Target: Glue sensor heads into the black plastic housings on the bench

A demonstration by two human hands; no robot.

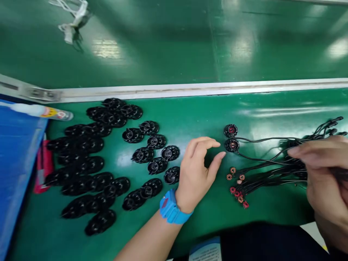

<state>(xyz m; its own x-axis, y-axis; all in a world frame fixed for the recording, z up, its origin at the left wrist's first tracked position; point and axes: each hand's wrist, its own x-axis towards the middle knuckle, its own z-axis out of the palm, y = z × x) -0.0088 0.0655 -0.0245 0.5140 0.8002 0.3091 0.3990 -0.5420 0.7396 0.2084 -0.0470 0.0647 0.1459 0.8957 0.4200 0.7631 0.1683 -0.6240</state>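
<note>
My left hand (197, 166), with a blue wrist strap (174, 208), is open above the green mat, thumb and fingers curved apart with nothing between them. Just right of its fingertips sit two black round housings (232, 145) with red-and-copper centres, one behind the other, each trailing a black cable (263, 139). At the right edge my right hand (323, 170) is closed over the cable bundle; something dark shows in its grip, too hidden to name. Wound rings with red or copper wire (239, 194) lie at the cables' near ends.
Many black round housings (143, 154) are spread left of my left hand. A glue bottle (57, 113), a red-handled tool (43, 166) and a blue bin (19, 163) stand at the far left. A white rail (163, 90) crosses behind; a white cord (76, 25) lies beyond.
</note>
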